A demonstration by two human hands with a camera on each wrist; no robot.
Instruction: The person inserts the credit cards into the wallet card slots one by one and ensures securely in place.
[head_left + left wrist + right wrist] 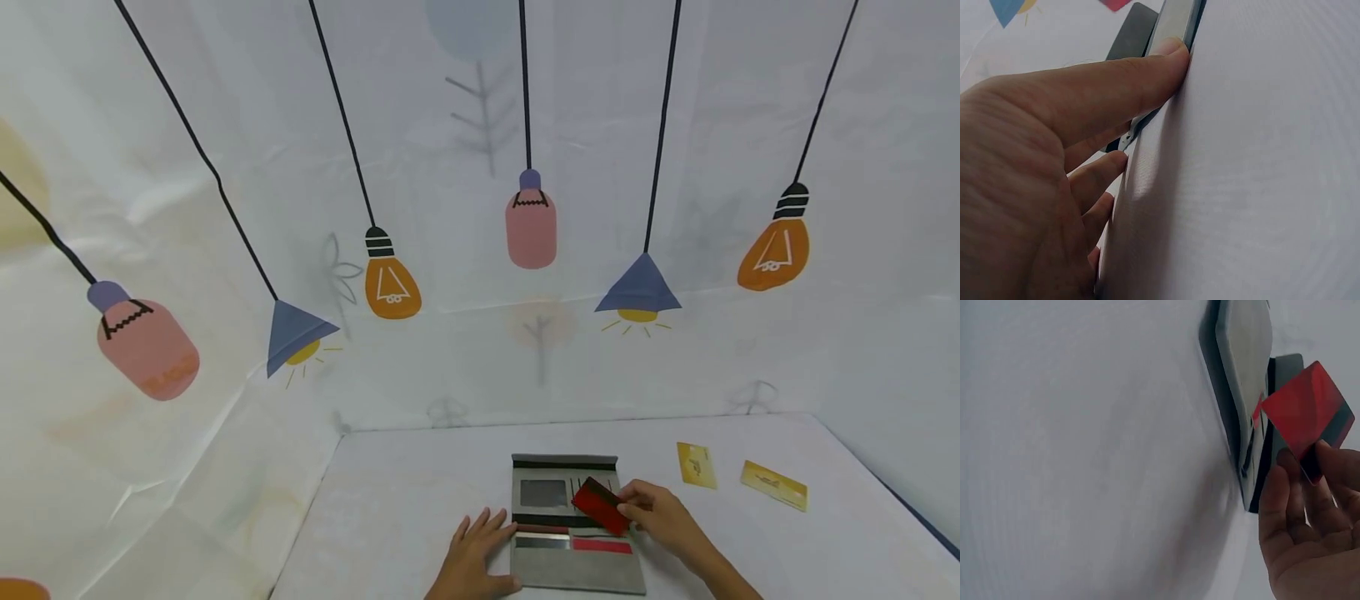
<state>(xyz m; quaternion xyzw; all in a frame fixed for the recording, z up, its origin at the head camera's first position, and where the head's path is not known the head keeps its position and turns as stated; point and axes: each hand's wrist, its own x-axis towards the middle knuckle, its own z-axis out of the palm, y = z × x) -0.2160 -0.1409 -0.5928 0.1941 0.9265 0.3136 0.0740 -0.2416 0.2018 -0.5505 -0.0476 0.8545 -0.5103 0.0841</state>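
Note:
A grey wallet (579, 572) lies unfolded on the white table, with a dark window pocket in its far half and card slots in its near half. My left hand (472, 562) rests at its left side, fingers spread and straight; in the left wrist view the thumb (1169, 59) presses on its edge. Between thumb and fingers, my right hand (667, 518) pinches a red card (600, 506) with a dark band, tilted over the wallet's right part. The red strip (602, 546) of another card shows in a right slot, beside a silvery strip (542, 542) on the left.
Two gold cards lie apart on the table at the right: one card (697, 465) nearer the wallet, the other card (775, 485) farther right. Behind the table (405, 492) rises a white cloth wall (465, 358) printed with lamps.

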